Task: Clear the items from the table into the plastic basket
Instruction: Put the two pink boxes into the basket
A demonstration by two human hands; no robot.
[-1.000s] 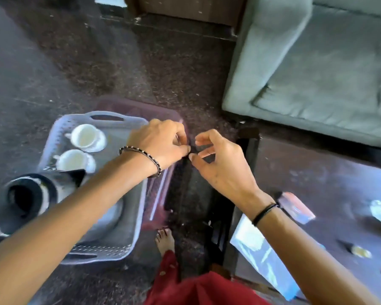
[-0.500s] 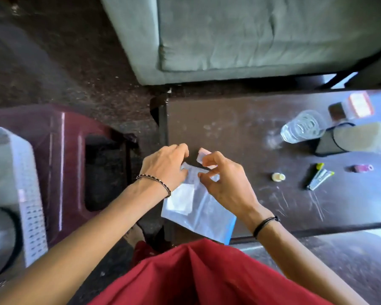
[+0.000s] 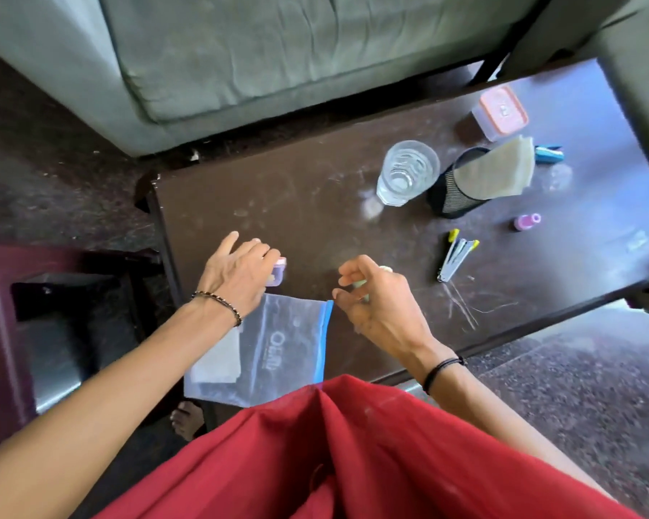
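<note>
Clear blue-zipped bag (image 3: pixel 278 350), print blurred, at the table's (image 3: pixel 296 204) 7 o'clock. Left hand (image 3: pixel 237 273) touches pink case (image 3: pixel 278 269), grip unclear; right hand (image 3: pixel 381 307) clutches 1 pale thing (image 3: pixel 362 284).

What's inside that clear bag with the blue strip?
A pale flat sheet shows through the zip bag. The left forearm covers the sheet's top edge and the red garment hides the bag's near edge, so more could lie there unseen.

dark brown table (image 3: pixel 315 196), blue-edged bag (image 3: pixel 289 350)
</note>
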